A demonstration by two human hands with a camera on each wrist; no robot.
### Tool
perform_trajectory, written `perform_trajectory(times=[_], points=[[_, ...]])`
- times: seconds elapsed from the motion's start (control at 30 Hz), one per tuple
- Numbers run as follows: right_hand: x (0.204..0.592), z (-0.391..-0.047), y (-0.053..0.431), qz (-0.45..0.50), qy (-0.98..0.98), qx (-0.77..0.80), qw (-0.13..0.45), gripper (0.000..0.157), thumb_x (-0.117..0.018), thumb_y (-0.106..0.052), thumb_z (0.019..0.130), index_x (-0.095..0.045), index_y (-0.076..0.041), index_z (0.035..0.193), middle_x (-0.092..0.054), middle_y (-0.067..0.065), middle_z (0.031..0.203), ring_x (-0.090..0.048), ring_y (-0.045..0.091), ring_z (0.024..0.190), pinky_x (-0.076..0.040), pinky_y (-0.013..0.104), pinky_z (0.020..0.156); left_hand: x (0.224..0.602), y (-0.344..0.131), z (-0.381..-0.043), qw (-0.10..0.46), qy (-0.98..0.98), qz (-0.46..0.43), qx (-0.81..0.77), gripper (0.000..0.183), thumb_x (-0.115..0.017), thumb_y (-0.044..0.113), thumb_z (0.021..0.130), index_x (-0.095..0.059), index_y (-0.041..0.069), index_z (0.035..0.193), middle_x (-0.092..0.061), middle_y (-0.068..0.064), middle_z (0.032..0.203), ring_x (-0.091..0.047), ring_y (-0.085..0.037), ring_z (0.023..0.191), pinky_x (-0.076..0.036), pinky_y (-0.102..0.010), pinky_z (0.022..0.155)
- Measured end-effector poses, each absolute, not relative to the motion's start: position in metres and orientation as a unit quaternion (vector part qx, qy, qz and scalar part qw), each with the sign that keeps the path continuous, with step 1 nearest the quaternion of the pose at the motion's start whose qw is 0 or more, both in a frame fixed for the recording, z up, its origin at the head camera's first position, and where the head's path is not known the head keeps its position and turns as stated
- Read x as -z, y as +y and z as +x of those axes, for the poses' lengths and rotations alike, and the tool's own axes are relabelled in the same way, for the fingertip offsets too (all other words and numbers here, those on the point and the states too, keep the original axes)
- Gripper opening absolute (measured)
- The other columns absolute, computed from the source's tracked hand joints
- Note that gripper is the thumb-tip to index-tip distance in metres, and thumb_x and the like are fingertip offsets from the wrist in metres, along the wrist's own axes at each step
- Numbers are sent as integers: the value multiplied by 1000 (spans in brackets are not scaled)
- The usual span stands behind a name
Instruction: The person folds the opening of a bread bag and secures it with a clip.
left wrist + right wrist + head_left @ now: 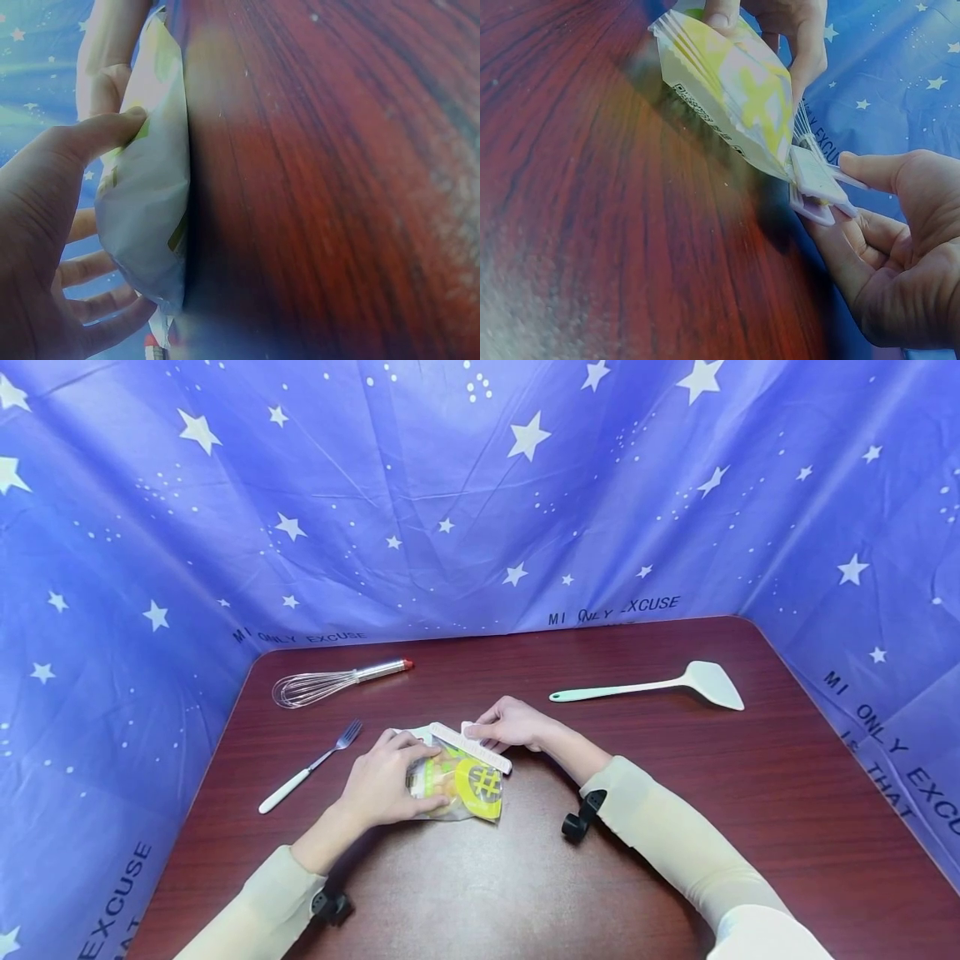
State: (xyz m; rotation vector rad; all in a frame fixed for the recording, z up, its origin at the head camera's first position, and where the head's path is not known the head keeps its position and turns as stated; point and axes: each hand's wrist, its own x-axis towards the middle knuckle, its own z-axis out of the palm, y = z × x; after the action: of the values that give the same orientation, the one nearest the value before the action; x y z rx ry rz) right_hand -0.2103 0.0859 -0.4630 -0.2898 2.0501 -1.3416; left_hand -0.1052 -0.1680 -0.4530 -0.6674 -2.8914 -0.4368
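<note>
A yellow and clear snack bag (480,787) lies on the table with a pale pink bag clip (491,757) across its far right end. My left hand (381,781) grips the bag from the left, thumb on the near side and fingers over the far side. In the left wrist view, the thumb presses the bag's (146,202) surface. My right hand (517,727) pinches the clip's handle between thumb and fingers. Seen from the right wrist, the clip (815,176) has its two bars slightly apart at the near end, with the bag's edge between them.
On the left lie a whisk (315,687) with a metal handle and a fork (300,779) with a white handle. A pale green spatula (712,683) lies at the right back. Starry blue cloth (450,485) hangs around the dark red wooden table (480,877).
</note>
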Motion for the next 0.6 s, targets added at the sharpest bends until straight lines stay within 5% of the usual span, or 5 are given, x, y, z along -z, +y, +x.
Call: perform_trajectory(times=[0.6], points=[[469,-213,81,-106,776,531,325,36,-77,-24,98,-78,5,119,-75,3,82,-71,8,70,-64,29,68,453,-167,-105,75,-962,-222,137,71,-89,69,65,-79,32,124,-71,4,118,-59,-19,116,-57,-38,60]])
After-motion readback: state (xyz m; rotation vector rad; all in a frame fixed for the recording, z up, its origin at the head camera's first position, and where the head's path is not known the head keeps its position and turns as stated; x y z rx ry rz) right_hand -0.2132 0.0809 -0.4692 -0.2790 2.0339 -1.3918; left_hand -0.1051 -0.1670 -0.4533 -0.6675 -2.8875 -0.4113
